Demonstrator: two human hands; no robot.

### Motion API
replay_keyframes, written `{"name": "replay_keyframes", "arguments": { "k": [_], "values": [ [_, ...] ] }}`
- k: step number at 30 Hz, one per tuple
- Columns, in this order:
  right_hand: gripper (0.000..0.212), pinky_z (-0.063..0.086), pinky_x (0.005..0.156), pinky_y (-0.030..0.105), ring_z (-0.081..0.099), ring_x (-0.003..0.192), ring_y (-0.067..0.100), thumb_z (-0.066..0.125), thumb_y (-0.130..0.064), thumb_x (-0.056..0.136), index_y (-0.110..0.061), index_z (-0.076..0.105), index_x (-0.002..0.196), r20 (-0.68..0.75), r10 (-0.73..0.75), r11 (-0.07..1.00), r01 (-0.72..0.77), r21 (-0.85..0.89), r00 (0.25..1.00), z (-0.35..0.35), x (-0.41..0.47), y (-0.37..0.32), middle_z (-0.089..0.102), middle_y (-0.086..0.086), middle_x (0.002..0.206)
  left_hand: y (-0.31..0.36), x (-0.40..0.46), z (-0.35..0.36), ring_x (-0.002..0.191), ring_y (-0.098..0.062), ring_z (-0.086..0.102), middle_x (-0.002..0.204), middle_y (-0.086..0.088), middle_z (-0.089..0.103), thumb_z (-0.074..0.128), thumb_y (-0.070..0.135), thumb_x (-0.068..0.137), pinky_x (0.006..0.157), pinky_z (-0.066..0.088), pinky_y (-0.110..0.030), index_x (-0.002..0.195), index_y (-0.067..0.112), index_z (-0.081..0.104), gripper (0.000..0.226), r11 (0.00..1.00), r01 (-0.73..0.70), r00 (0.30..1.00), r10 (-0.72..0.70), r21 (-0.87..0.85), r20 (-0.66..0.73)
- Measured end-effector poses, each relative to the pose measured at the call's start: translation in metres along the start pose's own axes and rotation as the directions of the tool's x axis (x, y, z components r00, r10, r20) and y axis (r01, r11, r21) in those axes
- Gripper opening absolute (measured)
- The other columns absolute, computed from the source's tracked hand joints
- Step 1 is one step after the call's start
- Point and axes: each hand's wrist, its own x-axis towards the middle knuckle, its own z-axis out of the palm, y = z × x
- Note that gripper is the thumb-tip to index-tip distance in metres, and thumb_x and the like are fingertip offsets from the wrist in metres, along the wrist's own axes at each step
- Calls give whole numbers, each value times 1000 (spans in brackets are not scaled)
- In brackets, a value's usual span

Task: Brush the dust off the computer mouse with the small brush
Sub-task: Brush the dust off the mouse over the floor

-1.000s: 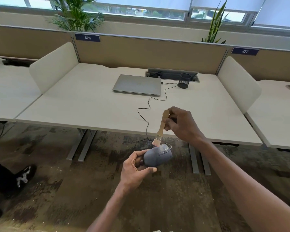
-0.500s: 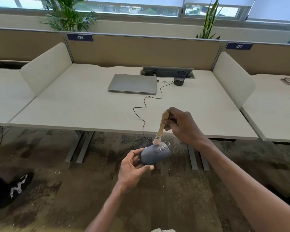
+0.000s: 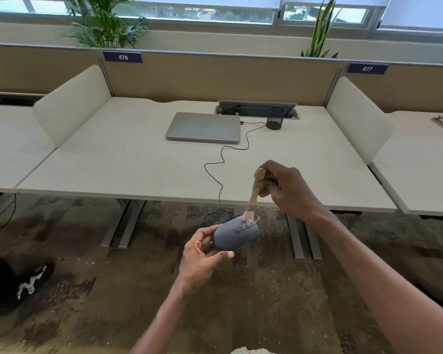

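A grey-blue computer mouse (image 3: 237, 233) is held in the air in front of the desk edge, above the carpet. My left hand (image 3: 202, 256) grips its rear end, thumb along the near side. A small brush (image 3: 253, 195) with a pale wooden handle points down, its light bristles touching the front top of the mouse. My right hand (image 3: 285, 186) holds the brush handle near its upper part. The mouse's black cable (image 3: 221, 175) runs up over the desk toward the laptop.
A closed silver laptop (image 3: 203, 127) lies on the beige desk (image 3: 113, 162), with a black mesh pen cup (image 3: 276, 118) beside a cable tray. White side dividers flank the desk. A person's black shoe (image 3: 32, 281) stands on the carpet at the left.
The brush tip has shifted slightly along the mouse's front edge. Both hands keep their grips; the camera view has moved a little closer and to the right.
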Motion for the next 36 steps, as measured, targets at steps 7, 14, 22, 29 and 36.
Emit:
{"name": "replay_keyframes", "arguments": {
  "k": [7, 14, 22, 29, 36],
  "values": [
    [42, 60, 71, 46, 69, 80, 30, 40, 23, 83, -11, 60, 94, 82, -5, 998, 10, -61, 997, -7, -2, 3, 69, 11, 84, -2, 3, -1, 116, -13, 71, 120, 8, 73, 95, 13, 65, 89, 60, -25, 128, 22, 61, 73, 1000, 3, 1000, -2, -17, 23],
    [44, 60, 73, 44, 69, 76, 27, 37, 24, 82, -13, 58, 92, -6, -10, 1000, 10, 10, 1000, 3, 6, 5, 69, 10, 81, -6, 3, -5, 118, -18, 71, 122, 3, 73, 98, 19, 60, 91, 60, -28, 130, 19, 61, 79, 998, 23, 999, -21, -59, 41],
    [45, 61, 72, 45, 71, 79, 28, 39, 23, 82, -16, 60, 90, 87, 21, 1000, -21, 1, 996, 2, 10, 10, 67, 5, 78, -5, 1, -4, 119, -18, 70, 124, 5, 72, 100, 35, 55, 92, 60, -29, 129, 22, 62, 85, 997, 43, 998, -39, -70, 49],
    [50, 61, 70, 43, 69, 73, 23, 38, 25, 82, -19, 59, 90, -4, 17, 999, -17, 46, 1000, -1, 7, 10, 69, 10, 81, -2, 3, -3, 118, -15, 70, 122, 7, 73, 98, 22, 59, 92, 60, -28, 129, 20, 61, 79, 998, 50, 997, -47, -49, 61],
    [46, 61, 70, 45, 69, 77, 26, 39, 23, 80, -17, 60, 91, 121, 12, 1000, -9, -28, 993, -4, 7, 3, 68, 6, 81, -1, 7, -1, 119, -17, 70, 126, -3, 70, 98, 21, 59, 93, 60, -29, 128, 21, 62, 79, 998, 33, 997, -29, -59, 67]
  ]
}}
